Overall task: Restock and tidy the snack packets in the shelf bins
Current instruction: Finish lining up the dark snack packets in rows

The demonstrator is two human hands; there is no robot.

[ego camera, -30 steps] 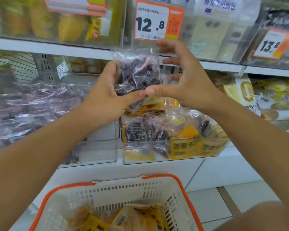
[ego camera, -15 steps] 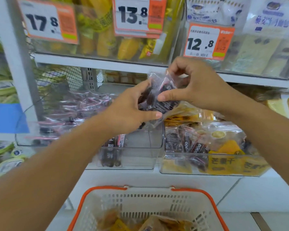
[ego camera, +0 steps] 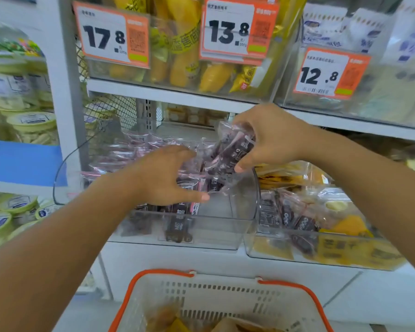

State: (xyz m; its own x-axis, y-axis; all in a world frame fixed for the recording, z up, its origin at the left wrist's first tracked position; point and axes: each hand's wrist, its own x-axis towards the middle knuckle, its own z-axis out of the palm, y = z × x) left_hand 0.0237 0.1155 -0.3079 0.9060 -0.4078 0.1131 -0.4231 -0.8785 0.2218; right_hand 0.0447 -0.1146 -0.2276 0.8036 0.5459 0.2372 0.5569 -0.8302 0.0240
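Over the left clear bin (ego camera: 197,232) on the lower shelf, a dark purple snack packet (ego camera: 230,154) is held by the right hand (ego camera: 271,137), whose fingers are curled over its top while the thumb is pressed against its lower edge. The packet is tilted, its lower end hanging inside the bin's open top. The left hand (ego camera: 164,174) is held just beside it, fingers half-curled and spread towards the pile of similar purple packets (ego camera: 139,152) that is heaped in the back of the same bin; whether those fingertips are closed on a wrapper cannot be told, since they are hidden behind the knuckles, and the thumb is stretched out below, apart from the held packet. More dark packets are seen standing at the bin's front wall. The neighbouring bin (ego camera: 321,250) on the right is filled with a mix of dark packets and yellow ones. Price tags reading 17.8 (ego camera: 112,35), 13.8 (ego camera: 235,29) and 12.8 (ego camera: 328,73) are clipped to the bins of the shelf above. An orange-rimmed shopping basket (ego camera: 216,298) is seen below the shelf, with yellow packets (ego camera: 175,322) lying inside it.
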